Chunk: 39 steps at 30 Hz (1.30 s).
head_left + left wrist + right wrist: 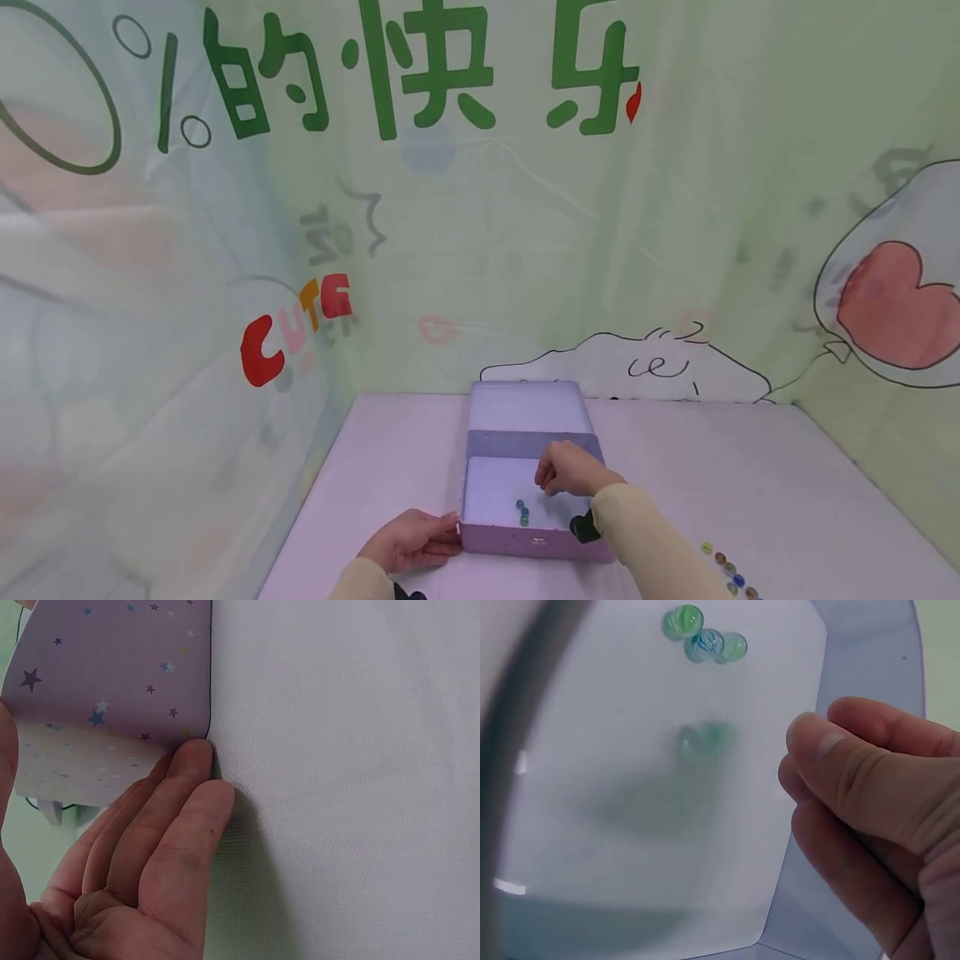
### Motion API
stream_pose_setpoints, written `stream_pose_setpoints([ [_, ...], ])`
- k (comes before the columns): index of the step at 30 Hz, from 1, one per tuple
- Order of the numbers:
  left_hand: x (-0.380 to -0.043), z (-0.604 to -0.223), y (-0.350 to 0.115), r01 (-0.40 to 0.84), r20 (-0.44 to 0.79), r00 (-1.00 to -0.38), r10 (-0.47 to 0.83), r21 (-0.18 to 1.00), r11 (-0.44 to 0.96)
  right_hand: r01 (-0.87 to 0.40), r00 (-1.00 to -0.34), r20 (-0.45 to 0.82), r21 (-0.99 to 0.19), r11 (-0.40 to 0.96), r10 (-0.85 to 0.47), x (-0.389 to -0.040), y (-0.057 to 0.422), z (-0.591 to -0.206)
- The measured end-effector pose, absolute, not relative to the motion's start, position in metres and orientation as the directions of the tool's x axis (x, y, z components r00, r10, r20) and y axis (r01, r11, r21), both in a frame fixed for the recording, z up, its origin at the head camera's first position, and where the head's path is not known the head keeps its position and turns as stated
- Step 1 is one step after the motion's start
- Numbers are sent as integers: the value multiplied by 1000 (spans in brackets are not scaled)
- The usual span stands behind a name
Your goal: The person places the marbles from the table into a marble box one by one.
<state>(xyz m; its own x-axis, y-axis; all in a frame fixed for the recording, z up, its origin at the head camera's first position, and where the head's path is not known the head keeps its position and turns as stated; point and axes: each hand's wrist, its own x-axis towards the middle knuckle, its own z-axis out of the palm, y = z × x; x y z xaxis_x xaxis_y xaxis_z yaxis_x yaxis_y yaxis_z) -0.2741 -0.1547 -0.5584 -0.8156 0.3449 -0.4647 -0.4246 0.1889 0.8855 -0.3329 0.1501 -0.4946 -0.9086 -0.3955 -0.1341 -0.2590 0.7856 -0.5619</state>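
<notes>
A lilac box (536,543) patterned with small stars stands with its lid (525,406) folded back. My left hand (416,537) is at its front left corner, the nearly straight fingers (169,825) touching the starred side (120,667). Above the inside of the box is my right hand (573,468), its thumb and fingers bent close together; nothing shows between them in the right wrist view. Three glass marbles (709,645) sit together on the pale box floor. A blurred green marble (714,737) is nearer my right fingertips, apart from them.
Several coloured marbles (730,568) lie in a line on the pale tabletop (675,458), right of the box and beside my right sleeve. Printed cloth walls (487,250) surround the table behind and at the sides.
</notes>
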Motion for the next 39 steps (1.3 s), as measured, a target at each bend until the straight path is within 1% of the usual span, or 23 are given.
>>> stream_pose_setpoints([
  [6,-274,-557,-154,-422,-463,-816,347,886,192,-231,-921,-134,-565,792,-364,-333,153,-496],
  [12,-275,-557,-155,-419,-462,-816,348,887,195,-236,-919,-118,-598,766,-375,-333,158,-494],
  [15,-275,-557,-155,-419,-462,-818,342,887,196,-254,-913,-84,-651,715,-400,-331,164,-491],
  [18,-274,-558,-155,-424,-465,-820,333,885,193,-251,-908,-44,-739,625,-417,-327,179,-489],
  [20,-273,-558,-154,-424,-464,-823,329,886,190,-233,-907,-22,-805,545,-420,-323,196,-489],
  [22,-271,-558,-153,-421,-460,-825,327,888,186,-182,-919,-26,-857,483,-394,-317,217,-491],
  [26,-273,-561,-153,-402,-444,-831,334,896,191,-66,-961,-62,-895,442,-270,-298,273,-494],
  [29,-275,-563,-155,-389,-435,-831,346,900,198,9,-984,-89,-893,450,-157,-280,315,-496],
  [33,-274,-560,-158,-386,-436,-828,352,899,207,61,-993,-103,-878,475,-63,-260,359,-496],
  [39,-273,-557,-154,-397,-450,-818,357,892,215,89,-993,-118,-852,516,-25,-248,387,-497],
])
